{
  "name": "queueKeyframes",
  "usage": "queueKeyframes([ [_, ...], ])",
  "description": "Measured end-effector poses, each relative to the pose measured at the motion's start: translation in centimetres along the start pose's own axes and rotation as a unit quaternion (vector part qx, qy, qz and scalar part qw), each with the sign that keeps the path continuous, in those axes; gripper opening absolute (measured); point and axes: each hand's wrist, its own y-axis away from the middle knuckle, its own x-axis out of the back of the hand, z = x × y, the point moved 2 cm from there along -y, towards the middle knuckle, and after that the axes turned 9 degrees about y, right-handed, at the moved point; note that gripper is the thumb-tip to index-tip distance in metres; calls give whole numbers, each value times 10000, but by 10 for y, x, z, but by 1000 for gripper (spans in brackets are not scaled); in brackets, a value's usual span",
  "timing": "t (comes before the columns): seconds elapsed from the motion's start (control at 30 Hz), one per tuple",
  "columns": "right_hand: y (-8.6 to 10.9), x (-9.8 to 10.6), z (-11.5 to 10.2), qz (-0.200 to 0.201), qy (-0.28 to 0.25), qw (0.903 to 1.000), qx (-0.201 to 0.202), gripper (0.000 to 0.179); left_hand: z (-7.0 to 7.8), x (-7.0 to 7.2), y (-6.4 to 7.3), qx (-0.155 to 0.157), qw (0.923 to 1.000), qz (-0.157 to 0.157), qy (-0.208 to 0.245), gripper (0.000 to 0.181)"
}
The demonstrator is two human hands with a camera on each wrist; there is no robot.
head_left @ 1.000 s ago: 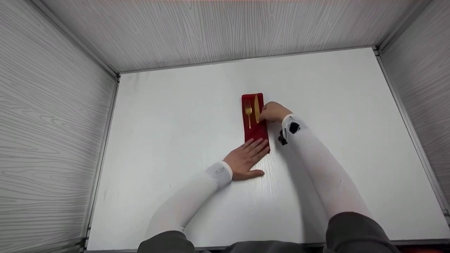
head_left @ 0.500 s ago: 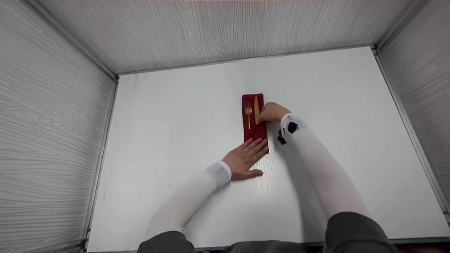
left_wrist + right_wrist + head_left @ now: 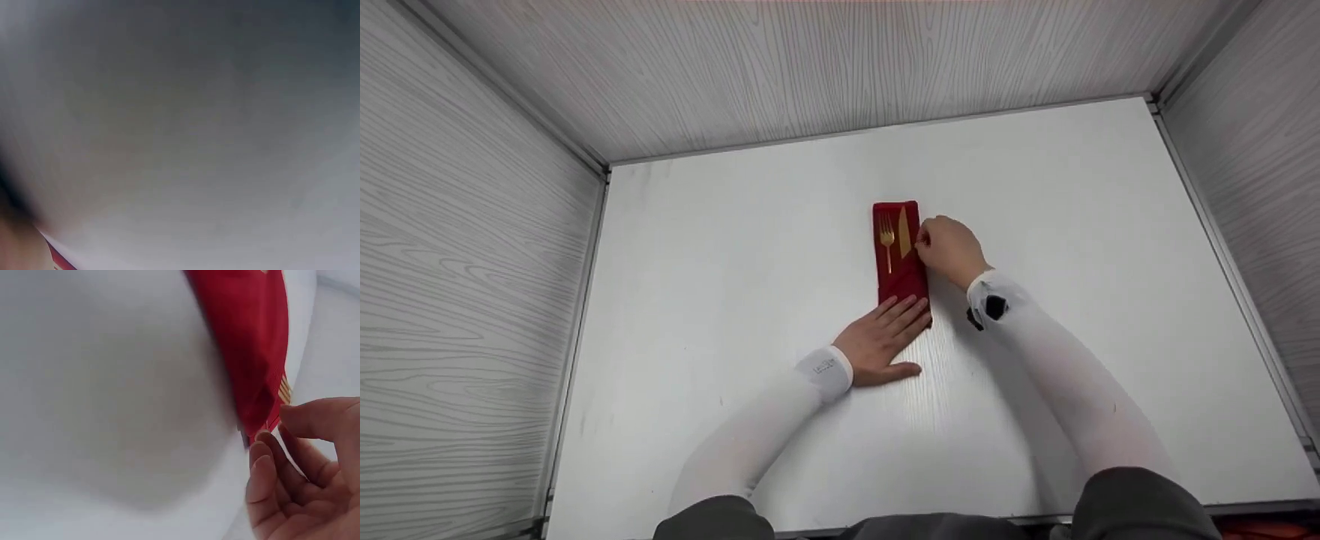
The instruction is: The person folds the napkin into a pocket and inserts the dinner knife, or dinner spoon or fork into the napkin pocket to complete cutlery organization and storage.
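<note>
A red cloth napkin (image 3: 910,283), folded into a narrow strip, lies on the white table in the head view. A gold fork (image 3: 888,238) rests on its left side, beside a gold knife (image 3: 905,231); a slanting fold of cloth covers their lower ends. My left hand (image 3: 879,343) presses the napkin's near end with straight fingers, thumb spread on the table. At the right edge, close to the knife, my right hand (image 3: 952,251) pinches the cloth. The right wrist view has thumb and fingertips meeting at the napkin's edge (image 3: 256,405), near the gold fork tines (image 3: 284,389).
The white table (image 3: 720,262) is enclosed by wood-grain panels at the back (image 3: 825,67), left (image 3: 472,300) and right (image 3: 1245,187). The left wrist view is mostly a blurred pale surface, with a bit of red napkin (image 3: 61,259) at the lower left.
My right wrist has swung nearer to me and turned, its fingertips staying by the napkin's right edge. The slanting fold now covers the knife's lower end. My left hand stays in place.
</note>
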Motion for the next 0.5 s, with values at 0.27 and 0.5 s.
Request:
queueKeyframes([
  [0.27, 30, -26, -7, -362, 1194, 9856, 1143, 48, 1, 4, -1, -68, 9998, -178, -16, 91],
  [0.5, 30, -32, 3, -376, 968, 9910, 847, 59, -4, 11, -11, 34, 9994, -340, -46, 91],
])
